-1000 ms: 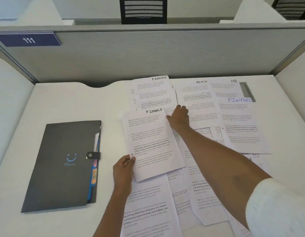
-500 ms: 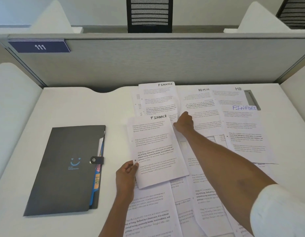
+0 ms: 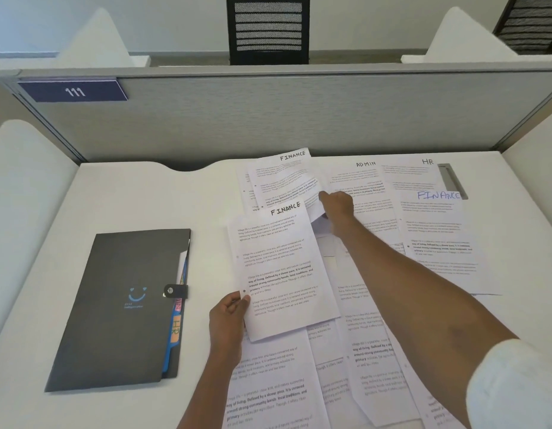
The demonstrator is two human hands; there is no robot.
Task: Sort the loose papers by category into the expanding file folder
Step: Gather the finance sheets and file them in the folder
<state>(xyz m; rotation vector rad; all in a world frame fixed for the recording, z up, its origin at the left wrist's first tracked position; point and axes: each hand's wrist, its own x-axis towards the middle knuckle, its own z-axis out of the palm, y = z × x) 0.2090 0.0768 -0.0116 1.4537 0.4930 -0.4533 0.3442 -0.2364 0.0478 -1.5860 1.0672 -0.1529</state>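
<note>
A dark expanding file folder (image 3: pixel 114 308) lies snapped closed on the left of the desk, coloured tabs showing at its right edge. My left hand (image 3: pixel 226 314) pinches the lower left corner of a sheet headed FINANCE (image 3: pixel 281 267), held just above the pile. My right hand (image 3: pixel 336 204) reaches across and grips the lower right edge of a second FINANCE sheet (image 3: pixel 284 178) farther back, curling that edge up. Sheets headed ADMIN (image 3: pixel 361 181), HR (image 3: pixel 417 171) and a blue-lettered FINANCE (image 3: pixel 438 230) lie to the right.
Several more printed sheets (image 3: pixel 346 366) overlap across the near right of the white desk (image 3: pixel 129 199). A grey partition (image 3: pixel 299 113) closes the back, white side panels (image 3: pixel 18 187) flank the desk, and a metal grommet (image 3: pixel 451 178) sits at back right.
My right hand has closed on the far FINANCE sheet's edge and bent it upward. The left hand and its sheet have barely moved; the camera has tilted a little.
</note>
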